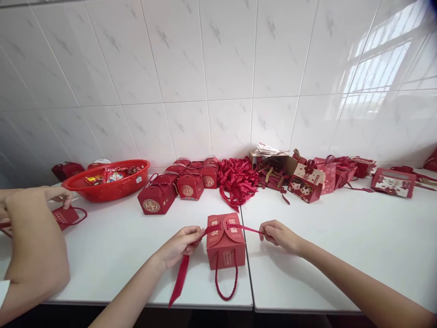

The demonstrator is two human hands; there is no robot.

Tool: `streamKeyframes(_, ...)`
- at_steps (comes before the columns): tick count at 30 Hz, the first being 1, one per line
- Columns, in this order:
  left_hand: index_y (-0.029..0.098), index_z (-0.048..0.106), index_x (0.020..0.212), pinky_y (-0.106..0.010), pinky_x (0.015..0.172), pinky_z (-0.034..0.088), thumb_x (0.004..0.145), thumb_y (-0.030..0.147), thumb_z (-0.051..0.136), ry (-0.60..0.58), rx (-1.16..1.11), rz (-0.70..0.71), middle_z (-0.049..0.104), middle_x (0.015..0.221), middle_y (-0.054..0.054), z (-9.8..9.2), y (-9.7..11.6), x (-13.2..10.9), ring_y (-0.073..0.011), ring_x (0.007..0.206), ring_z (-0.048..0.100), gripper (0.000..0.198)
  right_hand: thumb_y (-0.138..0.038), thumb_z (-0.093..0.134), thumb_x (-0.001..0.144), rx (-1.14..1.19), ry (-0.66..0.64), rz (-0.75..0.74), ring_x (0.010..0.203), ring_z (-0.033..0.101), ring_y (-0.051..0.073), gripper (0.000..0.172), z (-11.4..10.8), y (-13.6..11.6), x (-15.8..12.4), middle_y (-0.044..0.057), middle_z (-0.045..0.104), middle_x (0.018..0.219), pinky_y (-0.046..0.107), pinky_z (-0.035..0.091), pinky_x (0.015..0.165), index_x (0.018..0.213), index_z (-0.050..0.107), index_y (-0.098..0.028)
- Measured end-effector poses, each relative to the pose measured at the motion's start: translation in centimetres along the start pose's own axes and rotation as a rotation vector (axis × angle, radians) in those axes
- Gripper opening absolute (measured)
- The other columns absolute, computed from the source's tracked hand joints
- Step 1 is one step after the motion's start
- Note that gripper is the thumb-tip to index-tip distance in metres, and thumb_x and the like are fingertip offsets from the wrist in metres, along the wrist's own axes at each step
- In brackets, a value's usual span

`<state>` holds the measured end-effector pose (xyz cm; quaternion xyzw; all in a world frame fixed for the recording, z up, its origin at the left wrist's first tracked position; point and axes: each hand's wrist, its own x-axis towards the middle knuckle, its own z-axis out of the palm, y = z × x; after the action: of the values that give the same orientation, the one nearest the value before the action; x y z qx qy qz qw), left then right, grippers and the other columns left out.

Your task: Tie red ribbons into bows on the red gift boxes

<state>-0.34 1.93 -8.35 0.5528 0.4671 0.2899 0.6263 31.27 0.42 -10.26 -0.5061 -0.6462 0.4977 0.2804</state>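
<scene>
A red gift box (226, 248) with gold print stands on the white table in front of me, its top flaps folded over. A red ribbon (180, 281) runs through the slots at the top and out to both sides. My left hand (184, 243) pinches the ribbon left of the box, with a long tail hanging below the fingers. On the right, my right hand (277, 235) is closed on the ribbon's other end, which is drawn nearly straight. A twisted rope handle (226, 297) droops over the box's front.
Behind stand several red boxes (157, 198), a heap of red ribbons (238, 180) and an open carton (273, 166). A red plastic basket (105, 189) of wrapped sweets is at left, near a co-worker's arm (37, 237). More decorated boxes (392, 182) line the wall at right.
</scene>
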Motion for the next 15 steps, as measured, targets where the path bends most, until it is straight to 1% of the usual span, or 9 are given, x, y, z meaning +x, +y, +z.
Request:
streamKeyframes(2, 0.017, 0.041, 0.062, -0.025, 0.049, 0.006, 0.063, 0.059, 0.074, 0.040, 0.060, -0.002, 0.027, 0.054, 0.009, -0.5, 0.0, -0.2, -0.0054, 0.049, 0.014, 0.053, -0.032, 0.042, 0.082, 0.015, 0.024, -0.051, 0.053, 0.027, 0.010, 0.019, 0.4, -0.6, -0.2, -0.006, 0.033, 0.056, 0.026, 0.022, 0.053, 0.075, 0.054, -0.019)
streamKeyframes(3, 0.017, 0.044, 0.063, -0.026, 0.049, 0.006, 0.063, 0.059, 0.074, 0.060, 0.091, 0.000, 0.026, 0.054, 0.009, -0.7, 0.0, -0.3, -0.0056, 0.049, 0.013, 0.052, -0.038, 0.046, 0.084, 0.012, 0.036, -0.076, 0.055, 0.027, 0.010, 0.021, 0.5, -0.9, -0.3, -0.006, 0.032, 0.058, 0.026, 0.022, 0.053, 0.076, 0.052, -0.019)
streamKeyframes(6, 0.014, 0.058, 0.075, -0.026, 0.050, 0.007, 0.064, 0.060, 0.072, 0.092, 0.167, 0.003, 0.030, 0.054, 0.008, -0.8, 0.3, -0.7, -0.0067, 0.050, 0.015, 0.049, -0.053, 0.054, 0.081, -0.026, 0.047, -0.104, 0.056, 0.027, 0.010, 0.038, 0.5, -1.7, -0.4, -0.006, 0.032, 0.059, 0.026, 0.021, 0.053, 0.066, 0.048, -0.019)
streamKeyframes(8, 0.013, 0.064, 0.087, -0.027, 0.051, 0.008, 0.066, 0.061, 0.070, 0.095, 0.205, 0.002, 0.031, 0.056, 0.008, -0.7, 0.5, -1.0, -0.0077, 0.052, 0.017, 0.053, -0.059, 0.053, 0.081, -0.052, 0.054, -0.077, 0.054, 0.026, 0.010, 0.046, 0.3, -1.9, -0.4, -0.005, 0.031, 0.056, 0.026, 0.021, 0.053, 0.061, 0.048, -0.018)
streamKeyframes(9, 0.013, 0.065, 0.090, -0.027, 0.051, 0.009, 0.067, 0.062, 0.069, 0.097, 0.222, 0.003, 0.031, 0.057, 0.008, -0.7, 0.7, -1.1, -0.0081, 0.053, 0.017, 0.054, -0.060, 0.053, 0.081, -0.060, 0.061, -0.062, 0.053, 0.026, 0.010, 0.048, 0.2, -2.0, -0.4, -0.005, 0.031, 0.055, 0.027, 0.021, 0.052, 0.060, 0.049, -0.018)
streamKeyframes(11, 0.013, 0.065, 0.088, -0.026, 0.051, 0.010, 0.068, 0.062, 0.068, 0.113, 0.252, 0.007, 0.029, 0.058, 0.007, -0.6, 0.9, -1.5, -0.0087, 0.054, 0.017, 0.053, -0.063, 0.052, 0.080, -0.077, 0.085, -0.050, 0.053, 0.027, 0.010, 0.050, 0.1, -2.1, -0.3, -0.005, 0.030, 0.053, 0.027, 0.021, 0.052, 0.058, 0.052, -0.017)
streamKeyframes(13, 0.013, 0.063, 0.082, -0.026, 0.051, 0.011, 0.069, 0.061, 0.067, 0.131, 0.274, 0.014, 0.028, 0.058, 0.007, -0.8, 1.2, -1.8, -0.0090, 0.055, 0.017, 0.049, -0.064, 0.052, 0.080, -0.088, 0.105, -0.054, 0.052, 0.026, 0.010, 0.052, 0.2, -2.4, -0.3, -0.005, 0.029, 0.052, 0.027, 0.020, 0.051, 0.058, 0.055, -0.017)
streamKeyframes(15, 0.015, 0.058, 0.074, -0.026, 0.052, 0.013, 0.070, 0.060, 0.066, 0.146, 0.285, 0.026, 0.026, 0.059, 0.007, -1.2, 1.6, -1.9, -0.0092, 0.056, 0.017, 0.046, -0.065, 0.055, 0.077, -0.085, 0.120, -0.082, 0.052, 0.025, 0.010, 0.048, 0.3, -2.8, -0.3, -0.006, 0.028, 0.053, 0.027, 0.018, 0.051, 0.066, 0.058, -0.018)
